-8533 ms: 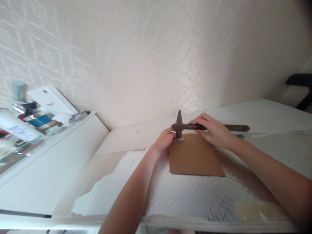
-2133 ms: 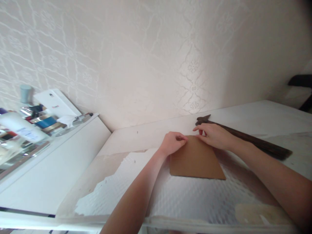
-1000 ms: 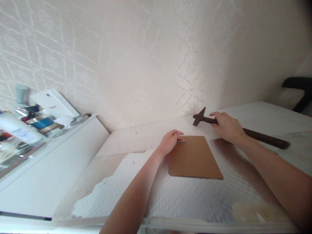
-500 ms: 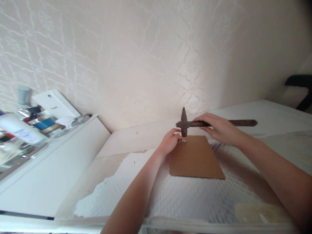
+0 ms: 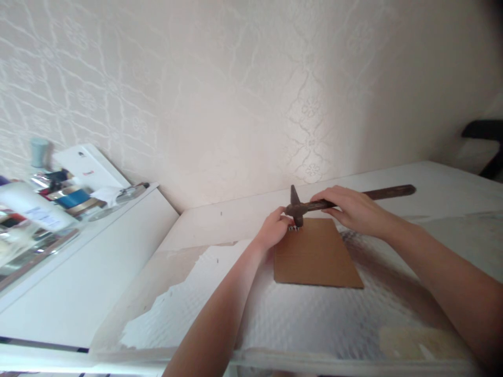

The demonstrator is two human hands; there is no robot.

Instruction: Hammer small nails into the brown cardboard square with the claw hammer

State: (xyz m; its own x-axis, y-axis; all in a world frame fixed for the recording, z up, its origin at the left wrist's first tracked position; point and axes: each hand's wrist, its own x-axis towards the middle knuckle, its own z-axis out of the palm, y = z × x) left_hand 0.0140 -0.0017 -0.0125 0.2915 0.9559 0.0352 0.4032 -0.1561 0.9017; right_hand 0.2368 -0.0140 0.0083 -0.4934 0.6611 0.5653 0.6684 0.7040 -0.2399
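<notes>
My right hand (image 5: pixel 349 208) is closed round the wooden handle of a hammer (image 5: pixel 297 210), partway along it. The hammer's head is tilted, its lower face close above a row of small shiny metal pieces (image 5: pixel 293 228). These pieces stand near the far left corner of a brown cardboard sheet (image 5: pixel 318 256) and are too small to name. At that corner my left hand (image 5: pixel 272 229) has its fingers curled together right beside the pieces. What its fingertips pinch is hidden behind the hand and hammer head.
Under the cardboard lies a white, bumpy-textured cover (image 5: pixel 314 319) on a worn white tabletop (image 5: pixel 393 178). A patterned wall (image 5: pixel 236 104) rises behind. On the left, a white cabinet (image 5: pixel 98 262) carries a white box (image 5: pixel 88 167) and clutter. A black chair part (image 5: pixel 485 131) is at far right.
The hammer's head has dropped and tilted towards the small metal pieces, and my right hand has come down slightly with it. My left hand and the cardboard stay in place.
</notes>
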